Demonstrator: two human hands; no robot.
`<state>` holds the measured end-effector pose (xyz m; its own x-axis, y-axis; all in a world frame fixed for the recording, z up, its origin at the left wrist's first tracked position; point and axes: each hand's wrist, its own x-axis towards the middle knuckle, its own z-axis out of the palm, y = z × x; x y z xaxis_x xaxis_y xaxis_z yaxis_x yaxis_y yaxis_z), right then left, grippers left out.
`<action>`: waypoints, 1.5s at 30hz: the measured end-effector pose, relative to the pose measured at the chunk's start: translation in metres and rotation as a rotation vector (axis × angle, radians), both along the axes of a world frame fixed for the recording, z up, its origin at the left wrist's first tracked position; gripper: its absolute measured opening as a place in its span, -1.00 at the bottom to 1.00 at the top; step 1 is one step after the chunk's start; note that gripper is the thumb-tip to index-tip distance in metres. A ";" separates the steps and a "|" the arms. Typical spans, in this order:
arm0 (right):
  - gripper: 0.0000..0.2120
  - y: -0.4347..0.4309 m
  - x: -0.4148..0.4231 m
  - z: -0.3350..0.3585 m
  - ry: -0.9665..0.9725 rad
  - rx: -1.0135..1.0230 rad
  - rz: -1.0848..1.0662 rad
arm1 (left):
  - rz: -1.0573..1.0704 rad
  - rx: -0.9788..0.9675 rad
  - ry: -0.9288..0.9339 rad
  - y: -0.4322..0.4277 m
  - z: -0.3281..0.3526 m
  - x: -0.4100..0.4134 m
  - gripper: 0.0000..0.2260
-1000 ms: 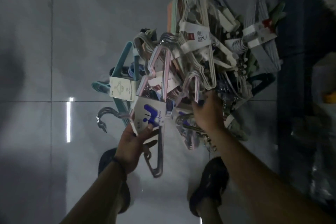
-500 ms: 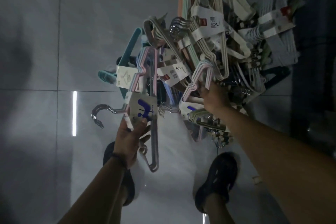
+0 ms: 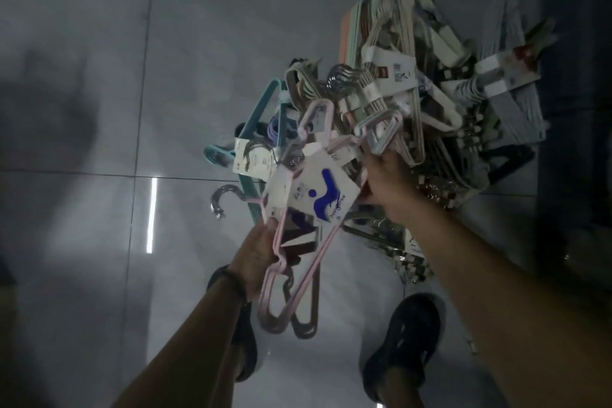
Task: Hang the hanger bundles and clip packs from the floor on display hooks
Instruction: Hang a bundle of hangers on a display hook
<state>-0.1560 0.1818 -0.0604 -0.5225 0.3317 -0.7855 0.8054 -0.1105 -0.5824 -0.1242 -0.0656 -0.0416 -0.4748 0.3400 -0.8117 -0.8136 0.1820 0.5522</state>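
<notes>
A heap of hanger bundles (image 3: 414,103) with paper bands lies on the grey tiled floor, right of centre. My left hand (image 3: 256,262) grips a pink hanger bundle (image 3: 298,281) with a white card bearing a blue logo (image 3: 318,195); its metal hook (image 3: 220,204) points left. My right hand (image 3: 384,180) holds a second pink and white bundle (image 3: 381,136) lifted off the heap, its fingers curled at the card's right edge. A teal bundle (image 3: 261,113) with a white tag lies under them. Clip packs (image 3: 407,258) sit at the heap's near edge.
My two dark shoes (image 3: 402,344) (image 3: 246,348) stand on the floor (image 3: 99,109) just below the heap. A dark shelf base (image 3: 576,109) runs along the right edge. A bright light strip reflects on the tiles (image 3: 151,215) to the left.
Both hands have risen with their pink bundles, which now overlap in front of me. The card with the blue logo has swung up between the hands.
</notes>
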 end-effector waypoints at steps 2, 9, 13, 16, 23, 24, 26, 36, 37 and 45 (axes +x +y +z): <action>-0.76 -0.015 -0.001 -0.001 0.012 0.104 -0.002 | -0.021 0.047 -0.031 0.006 0.006 0.002 -0.34; -0.63 -0.033 -0.011 0.017 0.147 0.165 0.350 | 0.036 0.107 -0.106 0.008 -0.004 0.018 0.09; -0.51 -0.044 -0.009 0.022 0.103 0.092 0.475 | 0.045 0.139 -0.031 0.016 -0.001 0.023 -0.14; -0.49 -0.046 -0.001 0.017 0.089 -0.143 0.270 | 0.126 0.163 -0.060 0.024 0.005 0.022 -0.32; -0.44 -0.062 0.042 0.036 0.102 -0.049 0.006 | -0.007 0.024 -0.041 0.034 0.034 -0.002 -0.52; -0.44 -0.057 0.046 0.048 0.111 -0.059 0.010 | -0.035 -0.019 -0.006 0.036 0.042 -0.005 -0.52; -0.25 -0.045 0.056 0.081 0.156 0.067 0.132 | -0.107 -0.075 0.114 0.037 0.063 -0.014 -0.54; 0.12 0.044 0.010 0.337 0.253 0.715 1.154 | -0.910 -0.307 0.768 0.085 0.313 -0.094 -0.22; 0.10 0.048 0.010 0.366 0.258 0.702 1.092 | -1.000 -0.347 0.818 0.095 0.346 -0.099 -0.21; -0.39 0.065 0.061 0.560 0.424 0.370 0.405 | -0.778 -0.843 1.341 0.120 0.584 -0.084 0.18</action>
<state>-0.0954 0.2467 0.4993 -0.8987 0.2528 -0.3583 0.4354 0.4175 -0.7975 -0.2083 0.0541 0.5425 -0.8470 0.5235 -0.0919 0.4857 0.8326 0.2663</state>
